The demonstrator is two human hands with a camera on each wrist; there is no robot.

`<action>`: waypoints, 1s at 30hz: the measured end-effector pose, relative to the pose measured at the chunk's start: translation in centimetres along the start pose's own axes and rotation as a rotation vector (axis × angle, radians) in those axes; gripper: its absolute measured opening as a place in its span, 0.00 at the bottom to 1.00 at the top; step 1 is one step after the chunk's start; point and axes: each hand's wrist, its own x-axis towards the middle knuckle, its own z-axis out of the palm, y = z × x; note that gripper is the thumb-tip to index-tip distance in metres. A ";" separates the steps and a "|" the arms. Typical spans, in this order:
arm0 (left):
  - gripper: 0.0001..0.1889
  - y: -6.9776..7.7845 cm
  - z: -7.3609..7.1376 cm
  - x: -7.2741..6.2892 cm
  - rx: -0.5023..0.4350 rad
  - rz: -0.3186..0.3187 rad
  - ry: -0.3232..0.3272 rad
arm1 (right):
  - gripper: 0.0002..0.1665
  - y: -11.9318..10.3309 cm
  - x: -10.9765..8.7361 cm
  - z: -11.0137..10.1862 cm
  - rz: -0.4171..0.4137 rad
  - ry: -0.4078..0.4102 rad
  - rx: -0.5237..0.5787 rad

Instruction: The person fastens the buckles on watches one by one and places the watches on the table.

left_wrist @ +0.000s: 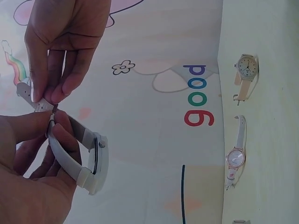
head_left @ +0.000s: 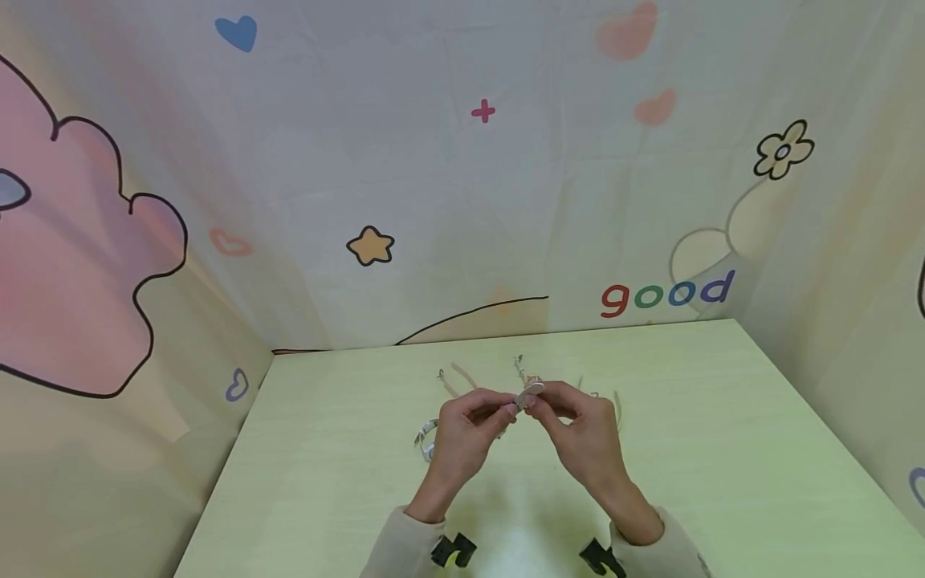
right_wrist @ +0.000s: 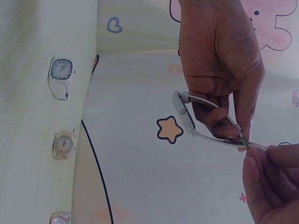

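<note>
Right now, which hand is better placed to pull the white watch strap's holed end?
Your right hand, I'd judge: it pinches the holed end, while your left hand grips the looped strap nearer the white watch case.

Free passage over the tabletop (head_left: 751, 474) at right, watches (left_wrist: 235, 158) as obstacles mid-table.

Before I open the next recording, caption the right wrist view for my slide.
Left fingers and right fingers hold a white watch by its strap; three more watches rest on the pale table.
</note>
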 end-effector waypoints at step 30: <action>0.19 0.0 -0.9 -0.1 -0.210 -0.147 -0.142 | 0.15 1.4 -0.9 -0.4 -0.217 -0.082 -0.061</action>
